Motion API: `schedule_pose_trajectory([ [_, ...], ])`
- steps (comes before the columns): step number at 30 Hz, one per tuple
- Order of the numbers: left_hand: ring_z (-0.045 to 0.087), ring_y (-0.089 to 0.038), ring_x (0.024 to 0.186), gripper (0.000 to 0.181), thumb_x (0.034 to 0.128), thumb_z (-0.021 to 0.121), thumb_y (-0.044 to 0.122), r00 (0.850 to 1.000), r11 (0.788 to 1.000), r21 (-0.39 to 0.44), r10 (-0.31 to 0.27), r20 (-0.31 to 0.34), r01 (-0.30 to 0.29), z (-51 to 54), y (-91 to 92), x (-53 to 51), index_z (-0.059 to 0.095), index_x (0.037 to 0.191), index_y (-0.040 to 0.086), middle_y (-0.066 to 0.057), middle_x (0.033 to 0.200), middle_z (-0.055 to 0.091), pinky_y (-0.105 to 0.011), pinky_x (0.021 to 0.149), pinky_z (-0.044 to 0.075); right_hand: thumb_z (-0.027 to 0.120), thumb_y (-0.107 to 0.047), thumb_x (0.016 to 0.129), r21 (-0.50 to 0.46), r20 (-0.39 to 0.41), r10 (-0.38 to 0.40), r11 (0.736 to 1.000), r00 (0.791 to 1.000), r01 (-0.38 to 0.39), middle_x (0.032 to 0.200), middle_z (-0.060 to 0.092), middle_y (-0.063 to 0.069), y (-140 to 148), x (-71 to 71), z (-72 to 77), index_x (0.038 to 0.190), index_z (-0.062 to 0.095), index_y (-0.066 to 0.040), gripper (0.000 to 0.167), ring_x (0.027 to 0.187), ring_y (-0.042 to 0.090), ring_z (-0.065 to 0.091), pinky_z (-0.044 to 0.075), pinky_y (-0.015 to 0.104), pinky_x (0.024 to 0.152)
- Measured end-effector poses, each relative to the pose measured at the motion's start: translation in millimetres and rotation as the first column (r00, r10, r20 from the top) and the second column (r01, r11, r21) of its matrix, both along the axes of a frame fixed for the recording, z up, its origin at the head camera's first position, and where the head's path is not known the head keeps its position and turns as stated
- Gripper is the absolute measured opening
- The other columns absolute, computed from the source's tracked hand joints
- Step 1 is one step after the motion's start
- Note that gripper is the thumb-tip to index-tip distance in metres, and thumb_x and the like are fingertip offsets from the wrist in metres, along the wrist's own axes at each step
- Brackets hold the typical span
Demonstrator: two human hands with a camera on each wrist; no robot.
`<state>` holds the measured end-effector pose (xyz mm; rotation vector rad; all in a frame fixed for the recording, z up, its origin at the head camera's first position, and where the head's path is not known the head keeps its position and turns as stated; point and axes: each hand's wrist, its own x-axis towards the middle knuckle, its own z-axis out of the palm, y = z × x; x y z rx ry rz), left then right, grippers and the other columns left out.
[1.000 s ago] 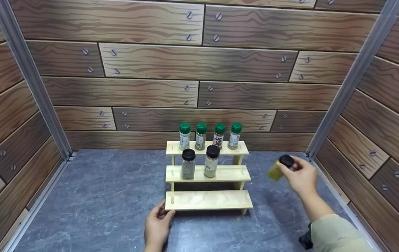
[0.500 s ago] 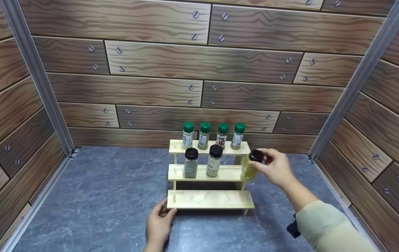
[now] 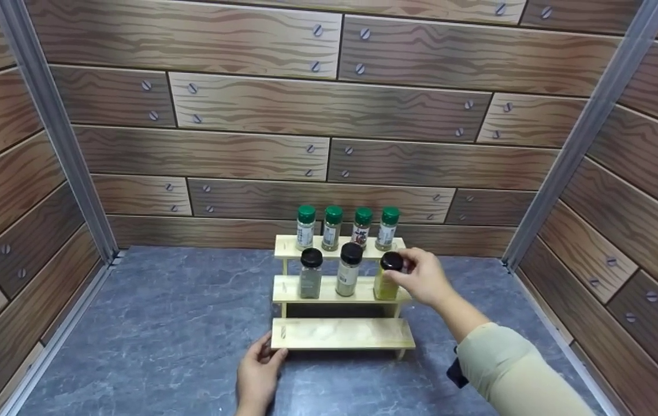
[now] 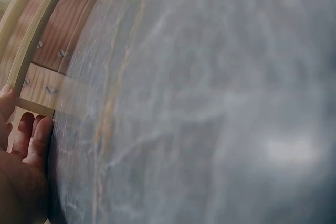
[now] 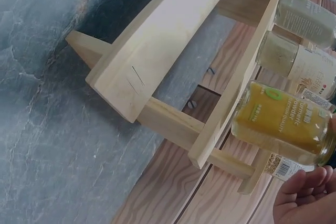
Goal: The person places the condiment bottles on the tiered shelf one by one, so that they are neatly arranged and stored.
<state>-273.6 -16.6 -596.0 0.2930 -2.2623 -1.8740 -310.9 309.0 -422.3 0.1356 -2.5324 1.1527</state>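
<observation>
My right hand (image 3: pixel 424 280) pinches the black cap of a turmeric powder jar (image 3: pixel 387 287), a clear jar of yellow powder. The jar stands at the right end of the middle step of a pale wooden three-step rack (image 3: pixel 343 333); its label (image 5: pixel 286 111) faces the right wrist view. Left of it on that step are a spice jar with whitish label (image 3: pixel 348 276) and a grey-looking jar (image 3: pixel 310 280), both black-capped. My left hand (image 3: pixel 257 375) holds the rack's front left corner, thumb at the lowest step's edge, fingers by the leg; the left wrist view shows the fingers (image 4: pixel 38 140) bent there.
Several green-capped spice bottles (image 3: pixel 333 230) line the rack's top step. The lowest step is bare wood. Around the rack lies a grey marble-patterned tabletop (image 3: pixel 173 335), with wood-patterned walls (image 3: pixel 259 156) behind and at both sides.
My right hand has carried the turmeric jar leftward from beyond the rack's right side onto the middle step, and the jar has gone from tilted to upright. My left hand stays at the rack's corner.
</observation>
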Motion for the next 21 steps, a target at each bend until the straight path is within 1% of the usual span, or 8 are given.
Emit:
schedule_pose_trajectory([
  [5,0.069,-0.019,0.085,0.052,0.0872,0.086,0.004,1.0,1.0,0.009,-0.008,-0.009,0.008,-1.4,-0.8,1.0,0.068,0.135,-0.005,-0.013,0.105,0.076,-0.023,0.065,0.054,0.087,-0.009,0.087,0.011,0.03,0.008,1.0,1.0,-0.008,0.086,0.061,0.008,-1.3,-4.7,-1.1,0.117,0.073,0.008,0.037,0.08,0.02,0.052,0.045,0.033,0.071],
  [10,0.069,-0.018,0.085,0.052,0.0869,0.086,0.004,1.0,1.0,0.0,-0.008,-0.019,0.008,-2.9,-0.4,0.4,0.067,0.135,-0.005,-0.013,0.104,0.076,-0.023,0.065,0.054,0.087,-0.011,0.088,0.024,0.043,0.022,0.999,0.999,-0.023,0.089,0.061,0.009,-2.4,-7.3,-2.0,0.121,0.072,0.008,0.04,0.081,0.02,0.053,0.046,0.033,0.072],
  [16,0.068,-0.017,0.081,0.053,0.0867,0.086,0.004,0.999,1.0,0.013,-0.017,-0.042,0.018,-1.8,-0.9,2.0,0.067,0.135,-0.006,-0.012,0.101,0.077,-0.024,0.062,0.052,0.084,-0.01,0.09,0.02,0.065,0.025,0.999,0.998,-0.026,0.091,0.064,0.009,-2.2,-8.7,-0.2,0.125,0.072,0.008,0.041,0.082,0.021,0.055,0.048,0.03,0.071],
  [21,0.068,-0.017,0.084,0.052,0.0868,0.085,0.003,1.0,1.0,0.004,-0.004,-0.024,0.004,-0.3,-1.1,0.8,0.067,0.135,-0.005,-0.014,0.105,0.077,-0.023,0.065,0.054,0.082,-0.008,0.091,0.006,0.09,0.034,0.999,0.995,-0.035,0.088,0.066,0.008,-4.9,-10.7,0.9,0.126,0.071,0.009,0.04,0.08,0.019,0.056,0.049,0.029,0.07],
])
